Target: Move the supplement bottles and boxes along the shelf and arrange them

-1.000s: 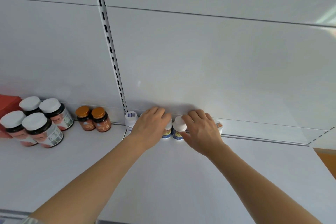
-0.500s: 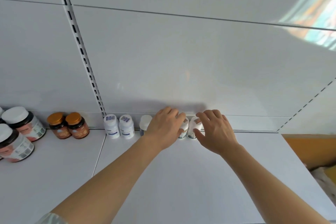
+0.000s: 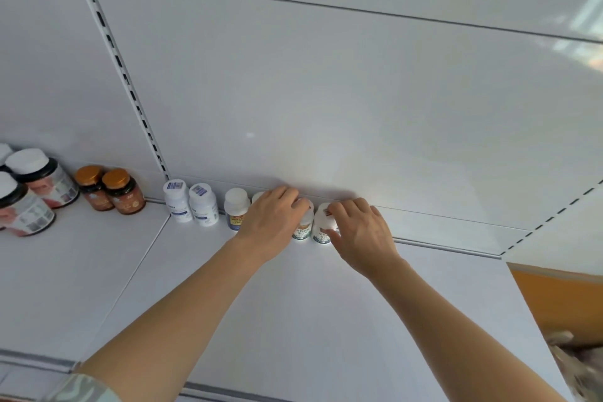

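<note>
Standing upright along the white shelf's point(image 3: 293, 320) back edge, two small white plastic teal-labelled bottles touch: left hand point(image 3: 272, 227) grips one point(image 3: 303, 230), right hand point(image 3: 362, 232) pinches the other point(image 3: 323, 228), directly beneath each palm.

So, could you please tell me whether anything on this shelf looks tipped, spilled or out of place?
Nothing stands out. The white bottles stand upright in a row along the back wall, and the left hand and right hand each grip one teal-labelled bottle.
</note>
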A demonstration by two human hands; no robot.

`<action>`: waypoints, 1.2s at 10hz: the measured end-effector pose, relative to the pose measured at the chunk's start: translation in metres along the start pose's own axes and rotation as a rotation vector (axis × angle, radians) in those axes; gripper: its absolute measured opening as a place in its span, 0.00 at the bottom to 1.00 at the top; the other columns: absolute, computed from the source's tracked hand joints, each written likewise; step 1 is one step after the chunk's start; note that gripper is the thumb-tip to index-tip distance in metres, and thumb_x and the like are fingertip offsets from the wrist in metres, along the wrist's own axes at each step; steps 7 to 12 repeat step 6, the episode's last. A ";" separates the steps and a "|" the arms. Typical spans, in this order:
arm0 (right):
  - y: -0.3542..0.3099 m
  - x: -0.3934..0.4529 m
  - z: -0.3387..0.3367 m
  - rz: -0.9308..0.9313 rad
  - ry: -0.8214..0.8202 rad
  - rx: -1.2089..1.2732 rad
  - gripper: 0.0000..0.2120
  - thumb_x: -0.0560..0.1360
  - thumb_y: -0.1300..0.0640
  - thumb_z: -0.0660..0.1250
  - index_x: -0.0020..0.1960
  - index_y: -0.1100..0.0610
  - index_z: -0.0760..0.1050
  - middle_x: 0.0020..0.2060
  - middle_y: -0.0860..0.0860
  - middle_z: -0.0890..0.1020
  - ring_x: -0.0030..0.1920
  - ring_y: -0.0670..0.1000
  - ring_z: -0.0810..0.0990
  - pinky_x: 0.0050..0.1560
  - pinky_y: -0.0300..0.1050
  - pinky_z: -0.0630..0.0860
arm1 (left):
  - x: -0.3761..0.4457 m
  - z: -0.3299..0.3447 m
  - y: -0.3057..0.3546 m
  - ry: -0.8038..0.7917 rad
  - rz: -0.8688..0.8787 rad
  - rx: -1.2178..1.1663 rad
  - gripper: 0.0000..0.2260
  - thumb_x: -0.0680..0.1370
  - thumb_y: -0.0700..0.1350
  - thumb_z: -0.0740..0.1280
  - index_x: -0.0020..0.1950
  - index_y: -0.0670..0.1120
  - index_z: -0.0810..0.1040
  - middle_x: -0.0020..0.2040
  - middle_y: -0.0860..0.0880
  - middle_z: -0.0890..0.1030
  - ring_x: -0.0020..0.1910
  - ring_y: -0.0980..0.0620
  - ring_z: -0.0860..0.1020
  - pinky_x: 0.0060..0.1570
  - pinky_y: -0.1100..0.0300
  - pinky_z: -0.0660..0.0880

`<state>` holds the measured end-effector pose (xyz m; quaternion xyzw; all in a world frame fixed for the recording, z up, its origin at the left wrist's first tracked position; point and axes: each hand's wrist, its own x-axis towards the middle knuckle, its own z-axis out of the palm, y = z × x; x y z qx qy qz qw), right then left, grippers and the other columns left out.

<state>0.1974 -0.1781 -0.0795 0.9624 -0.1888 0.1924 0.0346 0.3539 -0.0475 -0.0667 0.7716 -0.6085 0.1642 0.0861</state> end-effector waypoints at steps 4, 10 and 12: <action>-0.004 -0.003 -0.004 0.014 -0.009 -0.012 0.15 0.71 0.49 0.69 0.55 0.54 0.75 0.47 0.50 0.79 0.49 0.56 0.76 0.43 0.49 0.75 | -0.003 -0.006 0.001 -0.026 -0.013 -0.057 0.16 0.67 0.44 0.75 0.52 0.48 0.77 0.46 0.50 0.76 0.47 0.46 0.76 0.44 0.53 0.74; -0.009 -0.012 -0.020 0.040 0.040 0.038 0.20 0.74 0.47 0.65 0.61 0.56 0.74 0.52 0.52 0.78 0.51 0.57 0.76 0.47 0.51 0.76 | -0.013 -0.029 0.004 0.047 -0.060 -0.208 0.21 0.71 0.48 0.74 0.62 0.45 0.76 0.58 0.48 0.77 0.59 0.44 0.75 0.57 0.52 0.74; -0.009 -0.012 -0.020 0.040 0.040 0.038 0.20 0.74 0.47 0.65 0.61 0.56 0.74 0.52 0.52 0.78 0.51 0.57 0.76 0.47 0.51 0.76 | -0.013 -0.029 0.004 0.047 -0.060 -0.208 0.21 0.71 0.48 0.74 0.62 0.45 0.76 0.58 0.48 0.77 0.59 0.44 0.75 0.57 0.52 0.74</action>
